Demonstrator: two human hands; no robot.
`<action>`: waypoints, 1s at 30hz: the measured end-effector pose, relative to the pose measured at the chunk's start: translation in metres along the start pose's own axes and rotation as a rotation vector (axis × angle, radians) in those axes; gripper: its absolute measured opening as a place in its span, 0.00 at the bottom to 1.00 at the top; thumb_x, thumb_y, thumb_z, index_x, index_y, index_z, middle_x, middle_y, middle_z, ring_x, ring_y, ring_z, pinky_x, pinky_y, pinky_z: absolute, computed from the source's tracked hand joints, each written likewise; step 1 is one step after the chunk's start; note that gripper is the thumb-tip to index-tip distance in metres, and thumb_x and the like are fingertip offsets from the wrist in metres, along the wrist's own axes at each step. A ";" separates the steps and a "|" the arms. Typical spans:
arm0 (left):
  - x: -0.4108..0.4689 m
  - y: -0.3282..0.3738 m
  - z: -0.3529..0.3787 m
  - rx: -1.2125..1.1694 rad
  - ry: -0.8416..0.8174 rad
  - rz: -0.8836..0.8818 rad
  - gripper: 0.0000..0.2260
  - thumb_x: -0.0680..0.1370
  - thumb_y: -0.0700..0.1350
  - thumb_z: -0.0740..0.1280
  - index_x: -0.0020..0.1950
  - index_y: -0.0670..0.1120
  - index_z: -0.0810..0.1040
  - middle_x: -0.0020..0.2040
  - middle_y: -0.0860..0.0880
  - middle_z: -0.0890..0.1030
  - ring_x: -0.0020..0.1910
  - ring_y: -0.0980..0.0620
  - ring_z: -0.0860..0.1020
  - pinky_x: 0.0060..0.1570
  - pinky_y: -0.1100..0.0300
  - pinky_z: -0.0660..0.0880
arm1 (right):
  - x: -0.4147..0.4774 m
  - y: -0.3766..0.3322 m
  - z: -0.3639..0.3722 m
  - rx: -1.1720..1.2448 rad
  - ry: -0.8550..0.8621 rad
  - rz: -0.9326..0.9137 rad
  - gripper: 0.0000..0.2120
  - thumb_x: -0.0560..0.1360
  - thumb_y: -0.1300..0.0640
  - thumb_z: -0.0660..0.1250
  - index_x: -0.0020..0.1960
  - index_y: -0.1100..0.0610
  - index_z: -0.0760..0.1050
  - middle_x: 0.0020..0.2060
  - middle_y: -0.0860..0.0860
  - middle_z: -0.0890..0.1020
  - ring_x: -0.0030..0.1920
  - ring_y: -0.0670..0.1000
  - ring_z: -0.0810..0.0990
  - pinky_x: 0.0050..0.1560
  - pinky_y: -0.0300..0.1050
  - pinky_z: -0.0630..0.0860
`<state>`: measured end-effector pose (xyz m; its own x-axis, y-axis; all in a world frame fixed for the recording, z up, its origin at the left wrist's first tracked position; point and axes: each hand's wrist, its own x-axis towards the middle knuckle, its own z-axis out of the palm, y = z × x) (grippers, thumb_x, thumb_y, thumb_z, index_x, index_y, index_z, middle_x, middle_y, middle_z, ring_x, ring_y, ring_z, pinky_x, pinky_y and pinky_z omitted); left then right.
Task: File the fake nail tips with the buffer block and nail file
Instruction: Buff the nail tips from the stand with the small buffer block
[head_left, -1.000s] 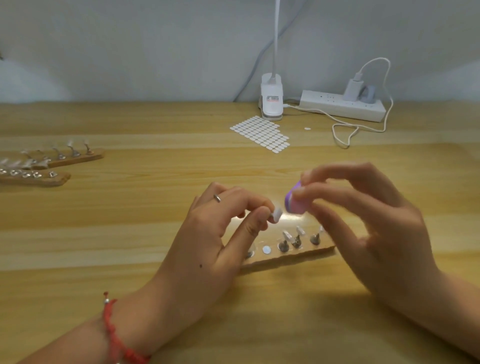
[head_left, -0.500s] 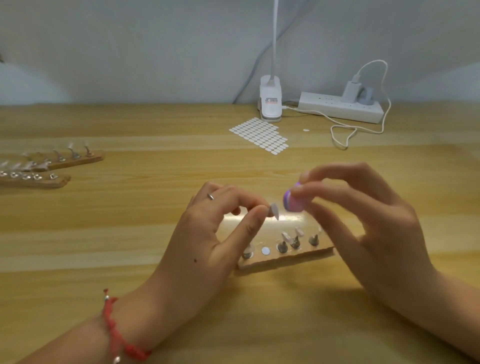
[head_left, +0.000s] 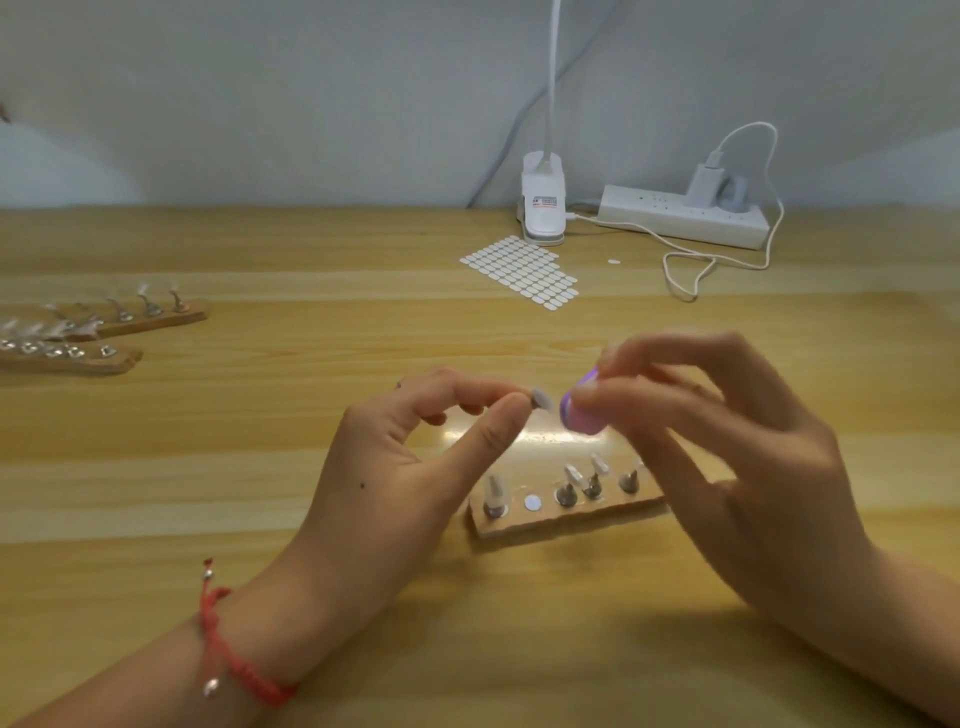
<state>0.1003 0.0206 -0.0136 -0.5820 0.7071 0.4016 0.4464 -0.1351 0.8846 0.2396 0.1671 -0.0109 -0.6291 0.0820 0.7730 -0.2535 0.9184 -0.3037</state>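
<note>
Left hand (head_left: 395, 467) pinches a white nail tip (head_left: 543, 399) between thumb and forefinger, up off the table (head_left: 260, 441). It sits just beside the purple buffer block (head_left: 582, 415), which the right hand (head_left: 727, 457) grips in its fingertips. Contact between tip and block: can't tell. Wooden stand (head_left: 566, 514) with more tips sits below. Lamp clamp (head_left: 543, 223) at back has a label (head_left: 543, 200), too blurred to read.

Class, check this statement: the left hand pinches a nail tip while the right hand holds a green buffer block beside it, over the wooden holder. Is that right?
One detail is wrong: the buffer block is purple, not green, as the head view shows. The rest stands: the left hand pinches the nail tip, and the right hand holds the block beside it, over the wooden holder.
</note>
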 end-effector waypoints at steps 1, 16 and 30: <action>0.000 0.000 0.000 -0.015 -0.006 -0.009 0.09 0.71 0.57 0.68 0.47 0.57 0.84 0.45 0.59 0.84 0.48 0.58 0.80 0.46 0.70 0.69 | -0.003 -0.002 0.001 0.005 -0.028 -0.027 0.11 0.79 0.69 0.64 0.55 0.59 0.82 0.52 0.55 0.77 0.56 0.52 0.80 0.55 0.48 0.77; -0.001 0.001 -0.002 -0.034 -0.019 -0.031 0.09 0.67 0.58 0.70 0.43 0.57 0.85 0.38 0.57 0.82 0.45 0.59 0.77 0.49 0.70 0.68 | -0.001 0.007 -0.002 -0.098 -0.030 -0.077 0.09 0.79 0.68 0.65 0.52 0.62 0.83 0.53 0.53 0.76 0.56 0.59 0.79 0.57 0.55 0.77; 0.000 0.006 -0.002 -0.072 0.005 -0.094 0.05 0.68 0.56 0.74 0.42 0.59 0.85 0.40 0.58 0.85 0.39 0.64 0.77 0.44 0.68 0.70 | 0.003 0.013 -0.007 -0.062 -0.018 0.001 0.16 0.75 0.65 0.70 0.61 0.53 0.74 0.53 0.52 0.80 0.56 0.45 0.79 0.59 0.37 0.74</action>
<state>0.1014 0.0180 -0.0083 -0.6224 0.7155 0.3172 0.3396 -0.1182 0.9331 0.2398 0.1821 -0.0090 -0.6427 0.0769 0.7622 -0.2070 0.9405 -0.2694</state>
